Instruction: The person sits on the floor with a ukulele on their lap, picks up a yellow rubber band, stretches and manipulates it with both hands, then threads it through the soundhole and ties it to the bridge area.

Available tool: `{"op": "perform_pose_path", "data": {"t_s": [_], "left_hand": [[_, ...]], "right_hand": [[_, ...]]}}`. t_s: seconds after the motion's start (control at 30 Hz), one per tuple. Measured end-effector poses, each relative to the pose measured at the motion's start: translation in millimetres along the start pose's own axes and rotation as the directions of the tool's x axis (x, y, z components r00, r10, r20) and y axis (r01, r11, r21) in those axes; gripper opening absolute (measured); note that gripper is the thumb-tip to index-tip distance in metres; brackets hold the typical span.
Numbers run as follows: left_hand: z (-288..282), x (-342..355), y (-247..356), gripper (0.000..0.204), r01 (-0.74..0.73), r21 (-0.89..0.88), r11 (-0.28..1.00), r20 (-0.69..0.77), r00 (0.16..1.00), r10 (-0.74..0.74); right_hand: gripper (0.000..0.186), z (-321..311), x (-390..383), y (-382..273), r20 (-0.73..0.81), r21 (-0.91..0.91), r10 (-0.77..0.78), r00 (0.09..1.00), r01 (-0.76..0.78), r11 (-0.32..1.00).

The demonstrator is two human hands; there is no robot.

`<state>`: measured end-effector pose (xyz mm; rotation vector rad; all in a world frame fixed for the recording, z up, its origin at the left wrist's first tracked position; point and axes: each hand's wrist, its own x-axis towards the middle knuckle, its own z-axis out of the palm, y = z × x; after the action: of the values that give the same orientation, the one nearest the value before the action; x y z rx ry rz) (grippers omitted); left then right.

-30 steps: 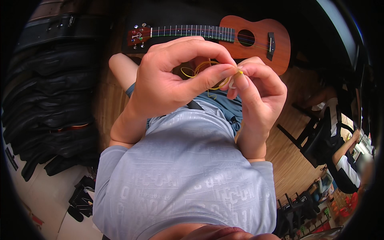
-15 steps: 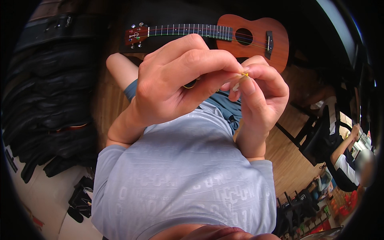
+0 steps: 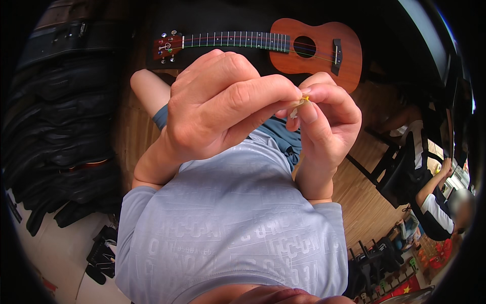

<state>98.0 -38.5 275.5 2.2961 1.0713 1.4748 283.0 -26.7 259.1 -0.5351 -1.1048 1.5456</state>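
My left hand (image 3: 223,109) and my right hand (image 3: 329,119) meet fingertip to fingertip above my lap. Between the two pinches shows a short bit of thin yellow string (image 3: 306,98), held by both hands. A small whitish piece (image 3: 294,112) peeks out below the fingertips; its kind cannot be made out. The rest of the string is hidden behind my fingers. Just beyond my hands lies a brown ukulele (image 3: 309,59), its headstock to the left and its body to the right, with coloured strings along the neck.
The ukulele rests on a black surface (image 3: 223,17). Black instrument cases (image 3: 61,116) are stacked at the left. On the right another person (image 3: 435,207) sits by a black chair, and dark stands (image 3: 374,263) are at the lower right, over a wooden floor (image 3: 364,190).
Both hands have shifted slightly left and down in the picture, still pinching the yellow string. A dark round loop with a yellow edge beneath my left hand no longer shows.
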Motion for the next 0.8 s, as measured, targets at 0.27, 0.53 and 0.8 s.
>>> {"op": "perform_pose_path", "data": {"t_s": [0.27, 0.53, 0.8], "left_hand": [[0.1, 6.6, 3.1, 0.019, 0.083, -0.013, 0.996, 0.008, 0.996, -0.083], [8.9, 3.1, 15.2, 0.009, 0.507, -0.486, 0.712, 0.063, 0.833, -0.55], [14.2, -1.1, 16.4, 0.011, 0.588, -0.649, 0.482, 0.149, 0.72, -0.678]], "right_hand": [[0.02, -1.9, -0.7, -1.2, -0.017, -0.058, 0.004, 1.0, -0.005, 0.998], [0.018, 2.7, -1.4, -2.6, -0.065, -0.073, 0.006, 0.998, -0.01, 0.997], [0.016, 0.8, -3.8, -0.2, -0.091, -0.056, 0.02, 0.996, -0.025, 0.998]]}}
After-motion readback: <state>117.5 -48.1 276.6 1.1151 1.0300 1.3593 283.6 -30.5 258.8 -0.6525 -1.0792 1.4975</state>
